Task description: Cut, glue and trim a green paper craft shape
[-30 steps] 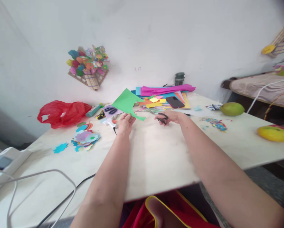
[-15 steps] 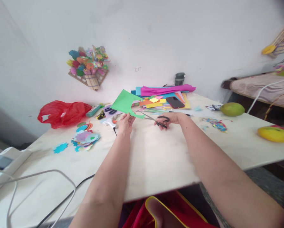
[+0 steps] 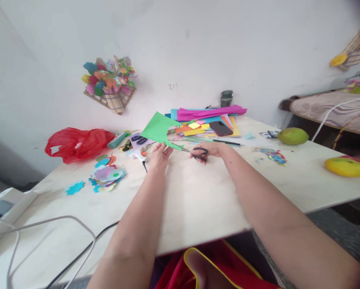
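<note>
A green sheet [image 3: 157, 129] with a curved cut-out on its right side is held up over the table by my left hand [image 3: 160, 154], which grips its lower edge. My right hand [image 3: 208, 151] has its fingers in the dark handles of the scissors [image 3: 200, 154]. The blades point left and meet the strip at the sheet's lower right corner. Behind the hands lie orange and yellow pieces [image 3: 186, 129] and a dark phone [image 3: 221, 128].
Cut paper flowers [image 3: 108, 174] and a red plastic bag [image 3: 77, 144] are on the left, with cables [image 3: 68, 217] in front. A green mango [image 3: 293, 136], a yellow mango [image 3: 345, 167] and coloured scraps [image 3: 273, 155] lie right. Stacked sheets [image 3: 210, 113] stand by the wall.
My right hand and the scissors have moved left, closer to the green sheet, and the blades now reach its lower strip. My left hand has barely moved.
</note>
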Motion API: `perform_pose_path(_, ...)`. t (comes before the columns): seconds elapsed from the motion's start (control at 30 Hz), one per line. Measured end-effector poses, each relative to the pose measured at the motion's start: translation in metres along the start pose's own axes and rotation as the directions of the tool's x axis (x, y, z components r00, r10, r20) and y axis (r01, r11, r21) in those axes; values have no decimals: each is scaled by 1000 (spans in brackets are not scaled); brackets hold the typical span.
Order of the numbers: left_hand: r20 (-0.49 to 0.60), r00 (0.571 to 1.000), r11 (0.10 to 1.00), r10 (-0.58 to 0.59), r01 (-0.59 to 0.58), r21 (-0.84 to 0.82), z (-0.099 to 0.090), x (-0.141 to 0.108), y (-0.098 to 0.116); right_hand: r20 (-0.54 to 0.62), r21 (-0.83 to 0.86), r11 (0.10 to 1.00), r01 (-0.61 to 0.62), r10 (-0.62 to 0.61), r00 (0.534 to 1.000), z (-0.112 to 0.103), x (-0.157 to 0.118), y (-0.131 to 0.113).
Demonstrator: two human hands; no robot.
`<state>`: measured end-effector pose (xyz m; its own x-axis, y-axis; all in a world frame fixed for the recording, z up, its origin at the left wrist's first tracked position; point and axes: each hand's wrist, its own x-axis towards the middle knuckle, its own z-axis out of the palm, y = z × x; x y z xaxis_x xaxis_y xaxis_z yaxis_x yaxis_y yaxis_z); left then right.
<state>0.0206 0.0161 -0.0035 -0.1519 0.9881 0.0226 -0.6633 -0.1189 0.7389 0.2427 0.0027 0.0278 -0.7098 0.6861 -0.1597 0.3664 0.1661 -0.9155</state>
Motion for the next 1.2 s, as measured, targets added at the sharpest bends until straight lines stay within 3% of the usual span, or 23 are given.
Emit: perform_pose_path(1.2,-8,1000,999,-13,13,29,2,-3,-1,-28,-28,999,-24,23,999,2,4,-1)
